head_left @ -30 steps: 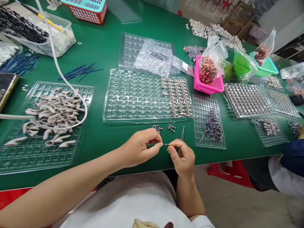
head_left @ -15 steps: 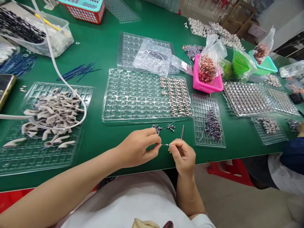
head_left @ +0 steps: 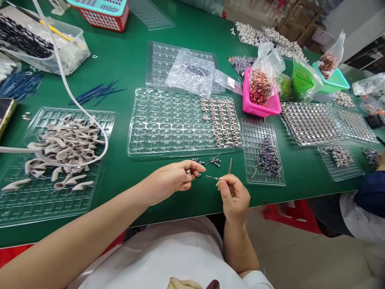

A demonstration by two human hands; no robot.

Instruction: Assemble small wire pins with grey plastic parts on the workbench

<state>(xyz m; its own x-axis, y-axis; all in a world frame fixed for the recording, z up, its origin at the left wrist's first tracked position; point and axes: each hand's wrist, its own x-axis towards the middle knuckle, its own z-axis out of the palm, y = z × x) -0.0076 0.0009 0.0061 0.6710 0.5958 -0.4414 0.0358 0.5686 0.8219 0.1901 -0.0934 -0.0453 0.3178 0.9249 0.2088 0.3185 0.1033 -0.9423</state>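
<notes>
Wire (head_left: 212, 177) in right fingers (head_left: 225, 189) — white label (head_left: 231, 82) unreadable.

Trays and baskets sit on a green table (head_left: 120, 48)

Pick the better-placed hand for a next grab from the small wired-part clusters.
Left, I'd judge: the left hand has its index finger extended near the clusters, with nothing visibly pinched. The right hand pinches a thin wired part, and a pointed metal tool sticks up by its fingers.
</notes>
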